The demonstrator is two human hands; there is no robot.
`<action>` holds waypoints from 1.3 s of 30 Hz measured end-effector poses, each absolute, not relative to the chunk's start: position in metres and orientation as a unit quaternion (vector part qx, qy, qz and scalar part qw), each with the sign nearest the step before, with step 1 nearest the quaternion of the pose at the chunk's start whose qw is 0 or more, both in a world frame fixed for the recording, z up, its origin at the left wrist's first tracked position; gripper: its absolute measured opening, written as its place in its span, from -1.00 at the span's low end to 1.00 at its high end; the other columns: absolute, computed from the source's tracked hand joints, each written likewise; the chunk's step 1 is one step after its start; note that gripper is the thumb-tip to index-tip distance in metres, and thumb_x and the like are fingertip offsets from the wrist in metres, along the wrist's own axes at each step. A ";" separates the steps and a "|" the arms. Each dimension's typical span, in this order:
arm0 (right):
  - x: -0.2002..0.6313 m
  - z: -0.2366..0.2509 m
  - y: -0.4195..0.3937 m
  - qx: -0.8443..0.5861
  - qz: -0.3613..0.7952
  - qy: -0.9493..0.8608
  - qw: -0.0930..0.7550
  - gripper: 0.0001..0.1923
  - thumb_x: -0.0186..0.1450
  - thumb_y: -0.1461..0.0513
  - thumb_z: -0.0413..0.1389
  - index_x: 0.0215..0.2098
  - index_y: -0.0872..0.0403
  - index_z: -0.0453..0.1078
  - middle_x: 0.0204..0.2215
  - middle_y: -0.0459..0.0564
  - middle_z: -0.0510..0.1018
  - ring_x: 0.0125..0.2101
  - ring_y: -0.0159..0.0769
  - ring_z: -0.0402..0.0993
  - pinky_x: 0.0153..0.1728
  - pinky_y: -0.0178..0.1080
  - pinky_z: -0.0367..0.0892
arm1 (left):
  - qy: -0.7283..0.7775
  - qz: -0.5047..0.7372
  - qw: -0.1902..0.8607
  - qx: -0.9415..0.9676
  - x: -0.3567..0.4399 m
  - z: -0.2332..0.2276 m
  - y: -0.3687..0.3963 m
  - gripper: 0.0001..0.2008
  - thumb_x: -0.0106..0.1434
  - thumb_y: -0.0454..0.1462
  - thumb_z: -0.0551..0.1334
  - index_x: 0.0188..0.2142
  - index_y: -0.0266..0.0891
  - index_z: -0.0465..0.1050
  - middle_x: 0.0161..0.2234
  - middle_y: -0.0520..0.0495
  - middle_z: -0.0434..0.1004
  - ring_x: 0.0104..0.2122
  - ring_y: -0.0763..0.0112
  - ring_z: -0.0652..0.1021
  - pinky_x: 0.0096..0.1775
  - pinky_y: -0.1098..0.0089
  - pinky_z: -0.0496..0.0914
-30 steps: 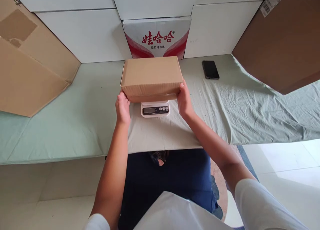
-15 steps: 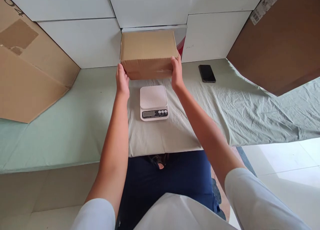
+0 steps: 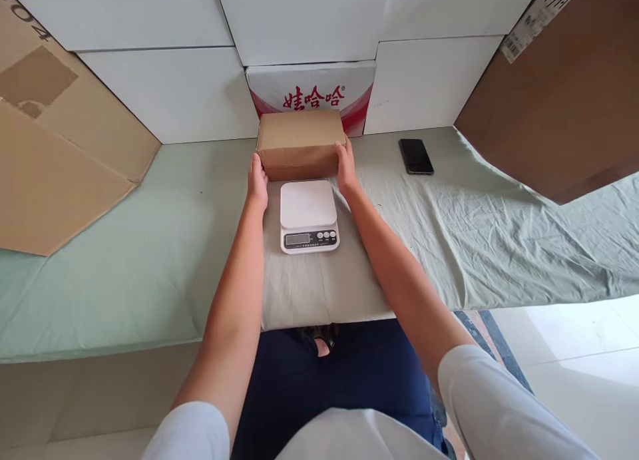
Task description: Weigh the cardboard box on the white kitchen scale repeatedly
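Note:
A closed brown cardboard box (image 3: 299,142) rests on the cloth-covered table (image 3: 150,247), just behind a white digital kitchen scale (image 3: 308,215). My left hand (image 3: 257,179) presses against the box's left front corner. On the opposite side, my right hand (image 3: 345,167) grips its right end. The scale's platform is bare, and its display and buttons face me.
A black phone (image 3: 415,156) lies on the cloth to the right. A white carton with red print (image 3: 312,90) stands behind the box against white panels. Large cardboard sheets lean at the far left (image 3: 54,147) and upper right (image 3: 564,107).
Both hands lifted the box off the scale, carried it up and away from me, then lowered it onto the table behind the scale. The scale's platform is now uncovered.

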State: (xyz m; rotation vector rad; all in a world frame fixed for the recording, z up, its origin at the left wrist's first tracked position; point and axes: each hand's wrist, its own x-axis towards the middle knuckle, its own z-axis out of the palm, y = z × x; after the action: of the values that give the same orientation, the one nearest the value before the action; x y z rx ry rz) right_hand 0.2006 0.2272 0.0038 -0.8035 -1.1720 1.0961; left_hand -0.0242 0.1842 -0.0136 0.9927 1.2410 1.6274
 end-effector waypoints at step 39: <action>0.209 0.006 0.217 -0.342 0.480 -0.564 0.578 -0.12 0.14 -0.38 0.00 0.25 -0.09 0.21 0.38 -0.05 0.33 0.43 -0.20 0.19 0.51 -0.02 0.06 | 0.467 0.644 0.412 0.444 -0.028 0.002 0.169 -0.03 0.06 0.45 0.12 0.23 -0.12 0.41 0.40 -0.25 0.28 0.45 0.06 0.22 0.44 0.11 0.05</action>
State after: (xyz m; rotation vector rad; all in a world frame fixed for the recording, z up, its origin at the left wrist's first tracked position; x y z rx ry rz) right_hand 0.2092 0.2174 0.0062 -0.7994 -1.3193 1.1235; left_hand -0.0279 0.1695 0.0015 1.1178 1.1759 1.6190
